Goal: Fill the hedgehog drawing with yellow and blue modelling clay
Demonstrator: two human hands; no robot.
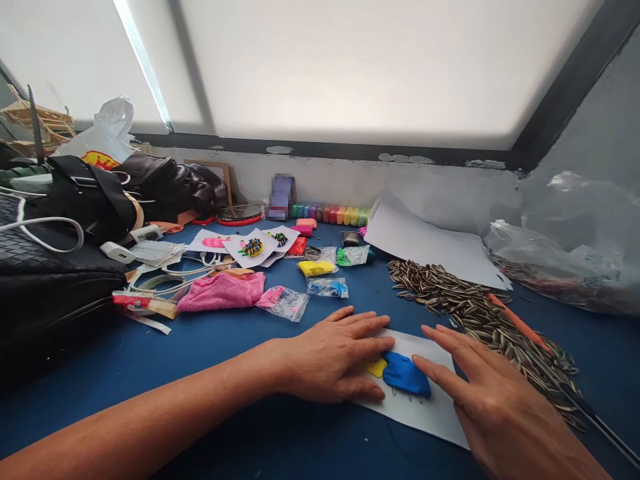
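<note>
A white sheet of paper (pixel 425 417) lies on the blue table, with faint pen marks on it. Flattened blue modelling clay (pixel 406 375) sits on the paper, and beside its left edge shows a piece of yellow clay (pixel 376 367). My left hand (pixel 333 357) rests flat on the left part of the sheet, fingers stretched out and partly covering the yellow clay. At the right, my right hand (pixel 485 387) has its fingers spread, one fingertip at the blue clay's upper right edge. Whether that fingertip presses the clay I cannot tell.
Sunflower seeds (pixel 450 293) are heaped at the right, an orange stick (pixel 520 323) among them. Clay packets (pixel 327 287), a pink cloth (pixel 223 291) and decorated papers (pixel 253 248) lie beyond my left hand. Black bags (pixel 55 280) crowd the left; a plastic bag (pixel 565 260) stands right.
</note>
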